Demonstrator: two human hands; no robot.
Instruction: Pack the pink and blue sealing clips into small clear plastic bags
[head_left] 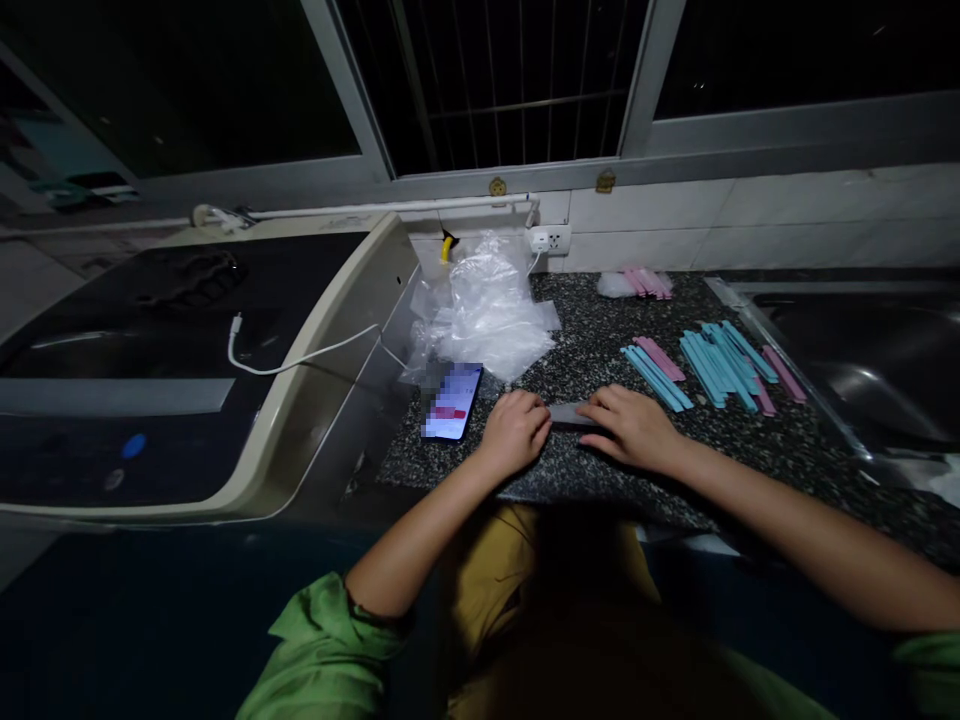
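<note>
Between my two hands lies a narrow, pale, see-through plastic strip (568,414), low over the speckled dark countertop (562,475). My left hand (514,432) is closed on the strip's left end, its fingers curled together. The right end is pinched by my right hand (634,425), with the thumb apart below it. A lit phone (459,400) rests just left of my left hand. Beyond it sits a crumpled heap of clear plastic bags (491,310). Slim blue strips (712,365) and pink strips (784,375) are laid out right of my right hand.
A top-loading washing machine (315,340) stands at the left, a white charging cable (300,368) across its lid. A metal sink (885,370) borders the counter at right. Small packets with pink strips (646,283) lie near the tiled wall, beside a power socket (553,240).
</note>
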